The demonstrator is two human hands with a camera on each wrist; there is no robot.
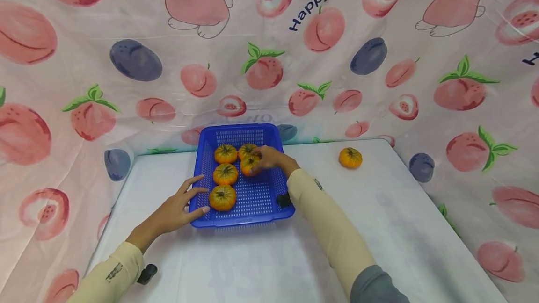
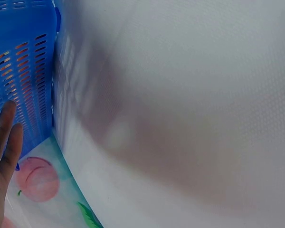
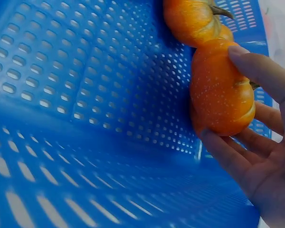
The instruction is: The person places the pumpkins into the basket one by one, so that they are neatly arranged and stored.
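A blue plastic basket [image 1: 261, 205] with slotted walls holds several small orange pumpkins, among them a front-left pumpkin [image 1: 222, 198] and a back-left pumpkin [image 1: 225, 153]. My right hand [image 1: 272, 157] reaches over the basket's right side and grips a small pumpkin [image 3: 221, 90], thumb on one side and fingers on the other. That pumpkin is inside the basket, close in front of another pumpkin [image 1: 246, 149] partly covered by my hand. At the basket's left rim my left hand [image 1: 174, 210] has its fingers spread and extended, thumb near the front-left corner.
One more pumpkin [image 1: 350, 158] sits on the white table [image 1: 345, 247] to the right, near the back edge. A fruit-printed cloth [image 1: 269, 36] hangs behind the table and at both sides. Black wrist cameras are strapped near both cuffs.
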